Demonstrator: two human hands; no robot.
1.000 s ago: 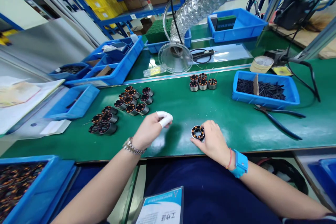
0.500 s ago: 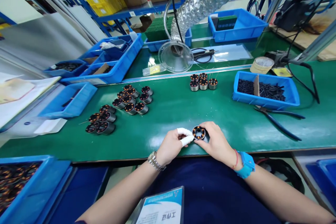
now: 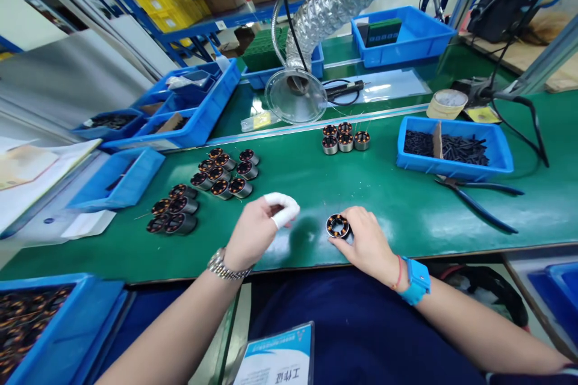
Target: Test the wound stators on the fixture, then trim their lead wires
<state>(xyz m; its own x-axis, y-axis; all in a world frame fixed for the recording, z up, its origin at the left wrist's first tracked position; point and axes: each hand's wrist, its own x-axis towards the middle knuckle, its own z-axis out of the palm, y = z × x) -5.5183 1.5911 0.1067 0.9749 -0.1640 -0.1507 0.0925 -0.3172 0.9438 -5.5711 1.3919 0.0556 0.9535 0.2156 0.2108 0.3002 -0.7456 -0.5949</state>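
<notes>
My right hand (image 3: 368, 243) grips a motor stator (image 3: 338, 226), a metal ring with copper windings inside, just above the green bench top. Its open face is turned up towards me. To the left, apart from the stator, my left hand (image 3: 262, 225) is raised over the bench with white covers on thumb and forefinger. Those two fingertips come together in a pinch; whatever they hold, if anything, is too small to make out. Beyond that hand, several more stators (image 3: 219, 189) stand in groups. Another small group of stators (image 3: 345, 143) stands farther back.
Right of my right hand lie cutting pliers (image 3: 478, 207) with dark handles. Behind them is a blue bin (image 3: 454, 171) of short black tubes. A fume duct's clear hood (image 3: 295, 96) hangs over the back. A blue crate (image 3: 85, 301) of stators stands lower left.
My left hand has come away from the stator and moved left, fingertips still together. My right hand keeps its grip, with the stator nearly where it was.
</notes>
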